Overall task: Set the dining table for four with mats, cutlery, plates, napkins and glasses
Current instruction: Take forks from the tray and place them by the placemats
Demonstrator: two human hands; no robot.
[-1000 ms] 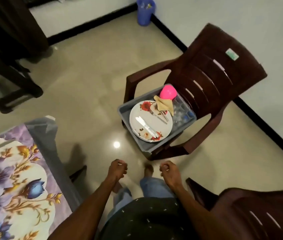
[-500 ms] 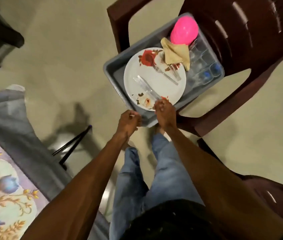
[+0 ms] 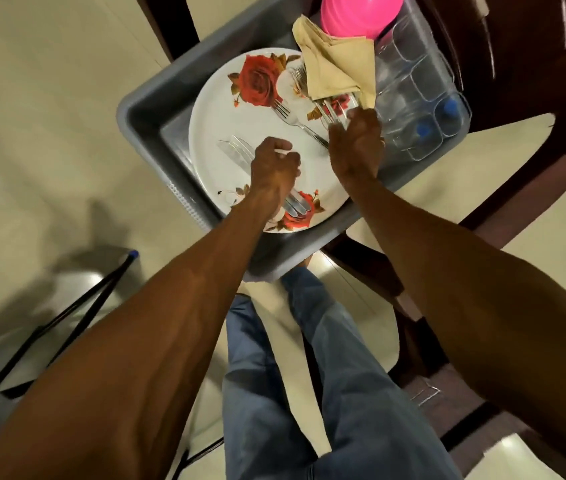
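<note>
Head view: I see a grey plastic tub (image 3: 157, 109) on the seat of a dark brown plastic chair (image 3: 517, 57), in the upper centre of the frame. Inside it lies a round white plate (image 3: 233, 133) printed with red roses, glossy and smooth. Table knives (image 3: 236, 150) rest on the plate's left half, their blades pointing to the upper left and their handles showing below my left wrist. A steel fork (image 3: 295, 121) lies slantwise across the middle of the plate.

My left hand (image 3: 273, 168) is curled over the knives, fingers bent in towards the palm; I cannot tell whether they grip the handles. My right hand (image 3: 356, 143) reaches to the plate's upper right edge, fingers drawn together around more forks (image 3: 335, 110) that stick out from under a folded tan cloth napkin (image 3: 337, 69).

Above the napkin sits a bright pink plastic bowl (image 3: 354, 12), turned upside down. To the right stand clear square-sided glasses (image 3: 409, 95), two of them with a blue dot at the base. I can read no writing anywhere. My blue jeans (image 3: 295, 375) fill the lower centre, over a shiny cream tiled floor (image 3: 32, 116).
</note>
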